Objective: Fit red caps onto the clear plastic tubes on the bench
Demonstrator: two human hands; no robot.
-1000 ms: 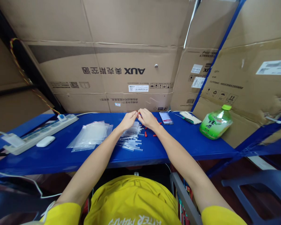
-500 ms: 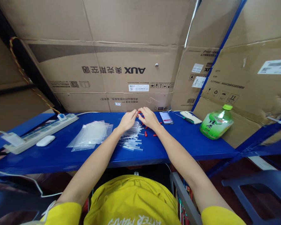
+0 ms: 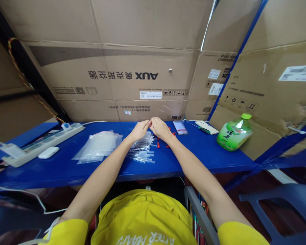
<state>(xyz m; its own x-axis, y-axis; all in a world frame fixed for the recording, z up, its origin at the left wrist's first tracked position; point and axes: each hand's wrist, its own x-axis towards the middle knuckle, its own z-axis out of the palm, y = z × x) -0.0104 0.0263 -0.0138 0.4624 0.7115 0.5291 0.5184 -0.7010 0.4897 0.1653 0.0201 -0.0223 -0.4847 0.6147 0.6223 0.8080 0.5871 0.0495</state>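
My left hand (image 3: 140,130) and my right hand (image 3: 160,128) meet over the table, fingers closed and fingertips together. A bit of a red rubber bulb (image 3: 150,123) shows between them, at my right fingertips. Whatever my left fingers pinch is hidden. Under and in front of my left hand lies a pile of thin clear tubes (image 3: 143,153). More small red bulbs (image 3: 158,145) are scattered beside and partly beneath my right hand.
Clear zip bags (image 3: 98,146) lie left of the tubes on the blue table (image 3: 73,177). Further left are a power strip (image 3: 44,144) and a white case (image 3: 48,152). Rightward are a phone (image 3: 180,128), a screwdriver (image 3: 204,129) and a green bottle (image 3: 234,133). Cardboard (image 3: 122,61) stands behind.
My right fingers have closed in further against my left fingertips, and less of the red bulb shows between them. The things on the table stay in place; the view shifts slightly.
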